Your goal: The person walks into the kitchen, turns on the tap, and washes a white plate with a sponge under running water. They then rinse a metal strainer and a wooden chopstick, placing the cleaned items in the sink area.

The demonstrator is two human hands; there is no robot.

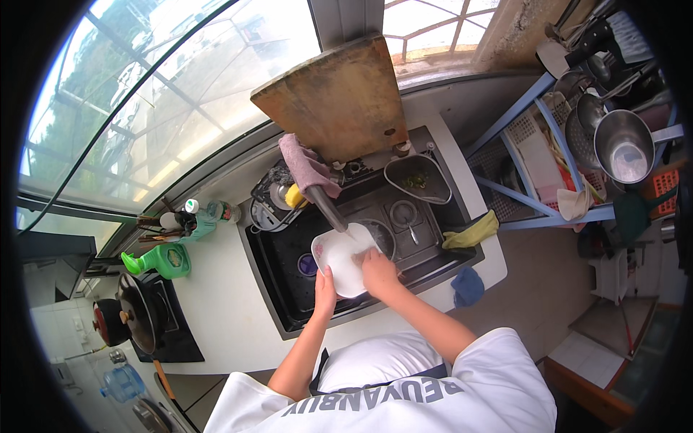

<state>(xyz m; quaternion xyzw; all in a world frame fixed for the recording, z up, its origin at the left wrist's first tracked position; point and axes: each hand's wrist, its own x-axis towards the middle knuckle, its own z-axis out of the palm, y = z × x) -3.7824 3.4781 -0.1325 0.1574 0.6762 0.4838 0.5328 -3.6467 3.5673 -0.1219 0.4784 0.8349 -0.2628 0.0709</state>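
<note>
A white square dish [341, 260] with a pink flower pattern near its corner is tilted under the grey faucet spout [327, 208], over the sink. My left hand [325, 295] grips its near left edge, thumb on top. On the right side of the dish lies my right hand [379, 273], fingers curled and slightly blurred against the inner surface. Whether anything is under those fingers is hidden. Water appears to run from the spout onto the dish. Behind it, a round bowl [381, 238] is partly covered by the dish. A purple-centred drain [307, 265] shows in the left basin.
A drain basket [449, 187] with green scraps sits at the sink's back right. A yellow cloth [472, 231] and a blue cloth [467, 287] hang at the right edges. Behind the faucet leans a wooden cutting board [341, 97]. A green spray bottle [165, 261] stands left.
</note>
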